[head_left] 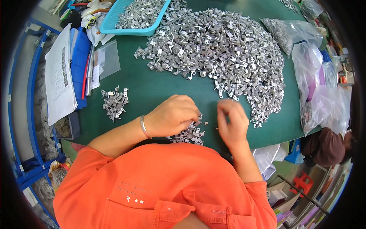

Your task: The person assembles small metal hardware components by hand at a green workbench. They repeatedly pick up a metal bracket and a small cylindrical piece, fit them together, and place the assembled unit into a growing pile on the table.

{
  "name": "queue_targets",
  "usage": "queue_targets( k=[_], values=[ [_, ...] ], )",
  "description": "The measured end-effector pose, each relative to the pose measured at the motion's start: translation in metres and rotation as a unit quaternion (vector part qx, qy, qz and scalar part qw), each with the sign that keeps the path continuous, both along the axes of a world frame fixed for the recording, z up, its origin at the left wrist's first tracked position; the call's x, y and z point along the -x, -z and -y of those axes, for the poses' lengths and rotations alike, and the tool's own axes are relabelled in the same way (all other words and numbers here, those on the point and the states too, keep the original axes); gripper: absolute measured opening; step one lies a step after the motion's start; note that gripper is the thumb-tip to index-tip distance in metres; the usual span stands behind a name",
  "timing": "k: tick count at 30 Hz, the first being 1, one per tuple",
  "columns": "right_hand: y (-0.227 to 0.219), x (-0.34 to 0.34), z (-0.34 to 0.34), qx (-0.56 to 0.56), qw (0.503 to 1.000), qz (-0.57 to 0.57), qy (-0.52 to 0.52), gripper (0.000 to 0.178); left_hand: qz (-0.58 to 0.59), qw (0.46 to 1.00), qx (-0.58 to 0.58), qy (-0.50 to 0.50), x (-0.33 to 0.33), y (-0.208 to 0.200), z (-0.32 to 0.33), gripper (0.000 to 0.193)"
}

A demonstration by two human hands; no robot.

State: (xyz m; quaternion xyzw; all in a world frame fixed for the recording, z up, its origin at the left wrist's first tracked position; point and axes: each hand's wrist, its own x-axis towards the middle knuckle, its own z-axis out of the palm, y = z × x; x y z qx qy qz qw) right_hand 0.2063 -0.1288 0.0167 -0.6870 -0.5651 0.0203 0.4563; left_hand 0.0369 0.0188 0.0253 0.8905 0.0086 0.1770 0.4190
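Observation:
Small silvery metal brackets lie in a large heap (217,42) across the far middle and right of the green table. A little pile of brackets (189,135) sits at the near edge, right in front of my chest. Over this pile is my left hand (175,113), its fingers closed and bent down; whatever they pinch is hidden. My right hand (233,124) is just right of the pile, near the heap's front edge, with curled fingers blurred by motion. Between the hands lie one or two tiny pale bits (206,123). Another small pile of brackets (115,103) rests farther left.
A light-blue plastic basket (108,21) of round metal parts stands at the far left. Papers (61,80) and blue folders line the left edge, beside blue shelving (31,99). Clear plastic bags (324,103) crowd the right edge. A red stool (303,183) is on the floor at right.

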Motion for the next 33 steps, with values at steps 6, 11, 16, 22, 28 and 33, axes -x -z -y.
queue_targets(
  k=[6,11,16,22,28,33],
  values=[
    [0.012,-0.019,-0.015,0.119,0.976,0.147,0.104,0.015,0.002,1.000,-0.017,0.009,0.000,0.004,0.001,0.017],
    [0.003,-0.013,-0.010,0.048,0.998,0.030,0.035,0.013,-0.002,0.997,0.053,-0.062,0.000,0.000,0.002,0.019],
    [-0.015,0.010,-0.004,-0.061,0.996,-0.003,-0.071,0.023,-0.010,0.976,0.189,-0.112,-0.011,-0.011,0.010,0.024],
    [-0.012,0.016,-0.002,-0.102,0.987,-0.103,-0.070,0.025,0.028,0.970,0.220,-0.099,-0.012,-0.008,0.013,0.018],
    [-0.009,0.016,-0.002,-0.088,0.984,0.010,-0.158,0.024,0.051,0.982,0.163,-0.082,-0.005,-0.012,0.007,0.014],
    [0.003,-0.012,-0.020,0.008,0.994,0.107,0.026,0.023,0.060,0.967,0.083,-0.233,0.035,-0.018,-0.030,0.014]
  ],
)
